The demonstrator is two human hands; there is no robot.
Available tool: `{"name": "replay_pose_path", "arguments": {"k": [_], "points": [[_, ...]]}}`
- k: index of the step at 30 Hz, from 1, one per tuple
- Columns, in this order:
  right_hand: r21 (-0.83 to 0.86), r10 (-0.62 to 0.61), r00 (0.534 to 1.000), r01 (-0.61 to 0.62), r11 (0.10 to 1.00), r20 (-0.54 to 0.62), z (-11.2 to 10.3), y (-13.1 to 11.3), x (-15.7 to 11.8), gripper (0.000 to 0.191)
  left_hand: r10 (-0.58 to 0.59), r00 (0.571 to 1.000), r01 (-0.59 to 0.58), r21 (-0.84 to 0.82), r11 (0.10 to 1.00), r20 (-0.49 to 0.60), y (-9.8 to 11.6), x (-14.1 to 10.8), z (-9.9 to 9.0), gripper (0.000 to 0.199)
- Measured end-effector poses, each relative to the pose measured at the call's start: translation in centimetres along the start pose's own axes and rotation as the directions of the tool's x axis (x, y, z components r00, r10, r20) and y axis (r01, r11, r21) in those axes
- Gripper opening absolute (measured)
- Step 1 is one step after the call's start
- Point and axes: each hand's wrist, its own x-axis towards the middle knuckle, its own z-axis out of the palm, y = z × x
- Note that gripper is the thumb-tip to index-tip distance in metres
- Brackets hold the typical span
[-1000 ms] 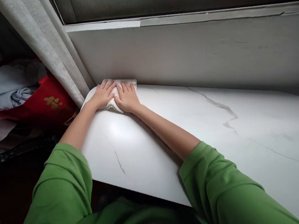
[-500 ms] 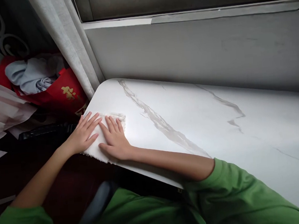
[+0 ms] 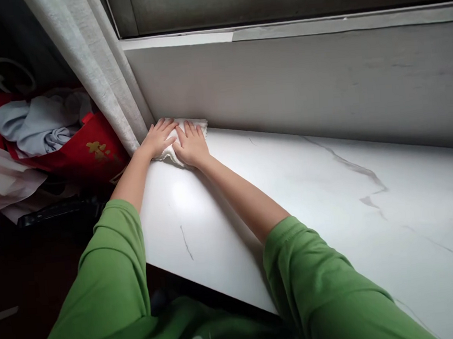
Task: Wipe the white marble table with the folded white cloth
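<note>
A white cloth [image 3: 173,154] lies spread on the white marble-patterned table [image 3: 214,217], at its far left corner against the wall. My left hand [image 3: 160,139] rests flat on the cloth's left part, fingers stretched out. Beside it, my right hand [image 3: 191,145] presses on the cloth's right part, its fingers spread and pointing toward the wall. Both palms face down and neither hand is wrapped round the cloth. Part of the cloth is hidden under the hands.
The grey wall [image 3: 283,86] runs along the table's far edge below a window frame [image 3: 297,26]. A light curtain [image 3: 93,65] hangs at the left corner. Further left stands a red bag [image 3: 92,159] with pale blue clothing [image 3: 38,124] in it.
Both hands have pushed the cloth from the table's near left edge away from me to the far left corner by the wall. My arms are now stretched further forward.
</note>
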Motion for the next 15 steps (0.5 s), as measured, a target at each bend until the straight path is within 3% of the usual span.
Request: {"name": "replay_pose_path", "arguments": {"k": [3, 6, 11, 15], "points": [[-0.041, -0.027, 1.000, 0.026, 0.999, -0.014, -0.1, -0.1, -1.0, 0.062, -0.009, 1.000, 0.009, -0.011, 1.000, -0.023, 0.7, -1.3, 0.1, 0.058], [-0.061, -0.077, 0.997, 0.078, 0.995, 0.018, -0.5, -1.2, -3.4, 0.060, -0.087, 0.996, 0.087, -0.026, 0.996, -0.020, 2.2, -4.8, 0.1, 0.058], [-0.013, -0.168, 0.978, 0.171, 0.985, 0.120, -2.0, -4.8, -11.4, 0.065, -0.058, 0.998, 0.058, -0.013, 0.998, 0.004, 5.1, -14.1, -0.1, 0.059], [0.118, -0.317, 0.914, 0.296, 0.948, 0.253, -3.8, -7.3, -19.3, 0.072, 0.048, 0.998, -0.049, -0.021, 0.999, -0.028, 8.1, -22.5, 0.0, 0.058]]}}
